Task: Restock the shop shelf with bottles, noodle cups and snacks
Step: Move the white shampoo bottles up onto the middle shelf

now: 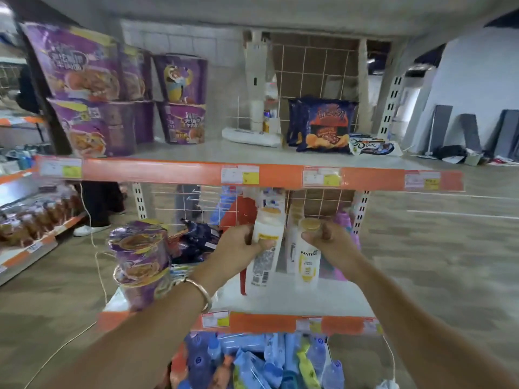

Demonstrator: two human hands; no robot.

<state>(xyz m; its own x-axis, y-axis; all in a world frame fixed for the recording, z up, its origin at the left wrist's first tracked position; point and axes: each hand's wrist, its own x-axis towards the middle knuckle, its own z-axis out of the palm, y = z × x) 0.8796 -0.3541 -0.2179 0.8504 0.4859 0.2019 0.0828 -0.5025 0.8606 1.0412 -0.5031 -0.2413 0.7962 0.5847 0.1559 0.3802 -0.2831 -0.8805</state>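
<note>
Left hand (238, 248) and right hand (330, 240) each hold a bottle at the middle shelf (295, 303).
The left hand's fingers curl round a tilted white bottle (265, 248); the right hand's fingers grip the cap of an upright yellow-label bottle (307, 262) just beside it. Stacked noodle cups (140, 259) stand left, chip bags (325, 124) on the shelf above.

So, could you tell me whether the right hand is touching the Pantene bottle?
Touching. The head view shows the right hand pinching the Pantene bottle at its top, thumb and fingers curled round it.
</note>
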